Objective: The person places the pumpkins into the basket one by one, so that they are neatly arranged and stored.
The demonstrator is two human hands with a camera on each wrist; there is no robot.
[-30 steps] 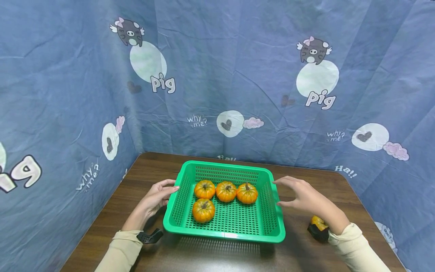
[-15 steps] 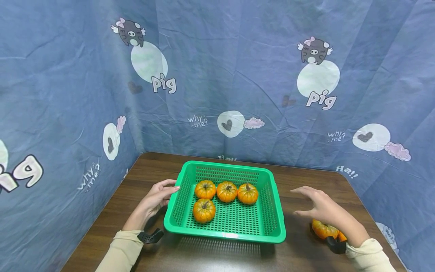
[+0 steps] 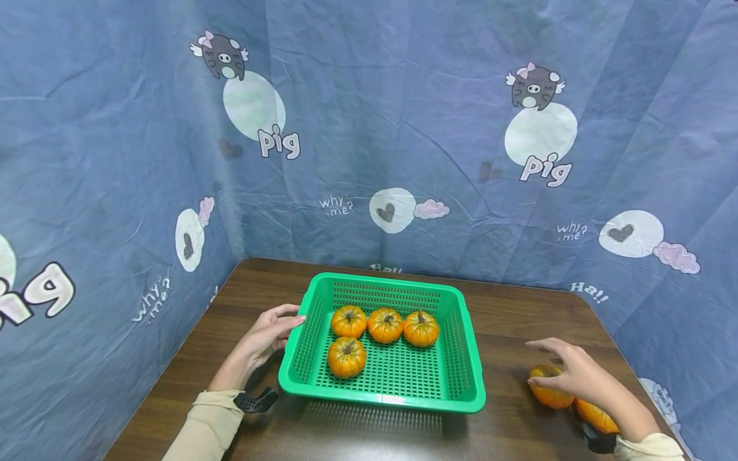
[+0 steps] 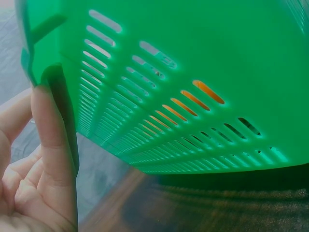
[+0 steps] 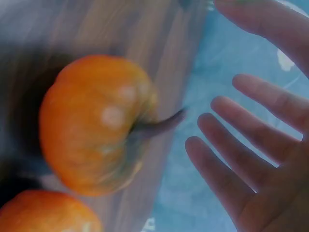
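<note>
A green perforated plastic basket stands on the table with several small orange pumpkins in it. My left hand grips the basket's left rim, thumb on top; in the left wrist view its fingers curl at the outer wall. To the right of the basket, my right hand hovers with spread, relaxed fingers over two more pumpkins. It partly covers the nearer pumpkin; the other pumpkin lies under the wrist. In the right wrist view, the fingers are apart from a stemmed pumpkin.
The dark wooden table ends at a blue printed cloth hung along the back and sides. Black straps are around both wrists.
My right hand has left the basket's right rim and moved right and toward me, over the two loose pumpkins, uncovering them more. The left hand and basket stay put.
</note>
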